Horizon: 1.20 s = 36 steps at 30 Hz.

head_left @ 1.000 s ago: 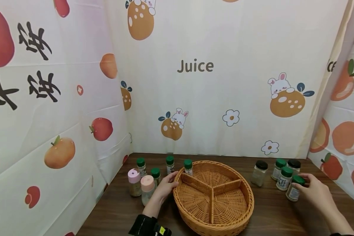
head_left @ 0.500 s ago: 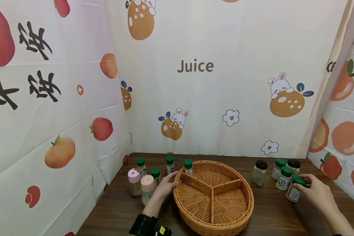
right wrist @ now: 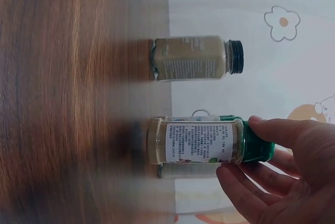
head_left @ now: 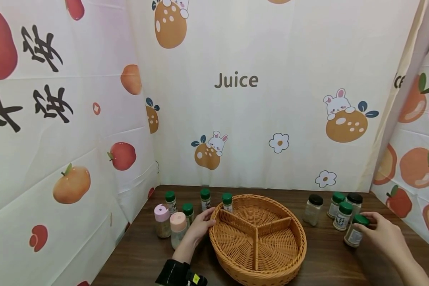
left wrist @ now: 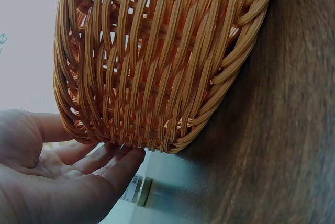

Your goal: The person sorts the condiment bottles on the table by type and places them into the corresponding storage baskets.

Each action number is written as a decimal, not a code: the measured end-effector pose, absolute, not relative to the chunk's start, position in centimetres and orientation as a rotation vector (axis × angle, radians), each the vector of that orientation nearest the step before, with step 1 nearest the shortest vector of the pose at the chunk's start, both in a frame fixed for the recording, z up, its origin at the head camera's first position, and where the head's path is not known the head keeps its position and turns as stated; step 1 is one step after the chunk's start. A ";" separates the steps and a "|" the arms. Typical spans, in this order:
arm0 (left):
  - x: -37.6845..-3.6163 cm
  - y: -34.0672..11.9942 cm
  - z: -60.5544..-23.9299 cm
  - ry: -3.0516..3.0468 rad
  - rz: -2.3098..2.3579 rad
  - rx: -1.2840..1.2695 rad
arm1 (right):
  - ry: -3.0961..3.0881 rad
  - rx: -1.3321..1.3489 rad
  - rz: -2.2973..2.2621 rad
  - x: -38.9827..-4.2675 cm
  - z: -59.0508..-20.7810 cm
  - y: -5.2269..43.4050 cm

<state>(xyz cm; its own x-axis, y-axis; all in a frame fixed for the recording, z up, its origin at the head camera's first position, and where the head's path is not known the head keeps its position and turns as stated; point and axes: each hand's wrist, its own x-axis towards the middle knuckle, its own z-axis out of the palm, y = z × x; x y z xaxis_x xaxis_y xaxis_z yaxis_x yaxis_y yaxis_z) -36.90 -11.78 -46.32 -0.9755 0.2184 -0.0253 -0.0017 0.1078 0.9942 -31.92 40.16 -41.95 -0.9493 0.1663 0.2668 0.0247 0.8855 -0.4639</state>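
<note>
**Right hand grips green-cap jar, shifted nearer than before**

Since the earlier frames my right hand [head_left: 386, 234] has pulled the jar [head_left: 354, 231] a little toward me and away from the cluster of jars behind it; a second ago it stood tight against the green-cap bottle [head_left: 342, 216], now there is a small gap. Left hand [head_left: 200, 226] has not moved.

Jar: clear glass, pale powder inside, white label with small print, green screw cap. Right-wrist view shows it upright on the table [right wrist: 68, 103], base looks down on the wood. Fingers [right wrist: 251, 195] and thumb curl round the cap [right wrist: 256, 145], holding it from the top. It stands right of the basket [head_left: 257, 238], well apart from its rim.

Left hand: fingers [left wrist: 123, 164] straight and relaxed, tips touching the outer weave of the basket [left wrist: 157, 62] on its left side, palm open, holding nothing.

Behind the jar, also right of the basket: a black-cap jar [head_left: 314, 209] nearest the basket, plus more capped jars. Left of the basket: two pink-cap bottles [head_left: 178, 228] and several small green-cap ones.
</note>
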 end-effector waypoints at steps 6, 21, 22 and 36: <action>-36.9 -11.8 -45.9 2.220 1.981 0.238 | -2.754 -0.092 0.690 -31.5 -41.5 39.2; -37.1 -11.9 -46.2 2.231 1.969 0.256 | -2.703 0.016 0.692 -30.3 -39.4 36.5; -37.0 -11.9 -46.3 2.235 1.966 0.255 | -2.703 0.021 0.687 -30.2 -39.3 36.3; -36.6 -11.7 -46.2 2.214 1.980 0.207 | -2.699 0.144 0.696 -29.6 -37.0 32.6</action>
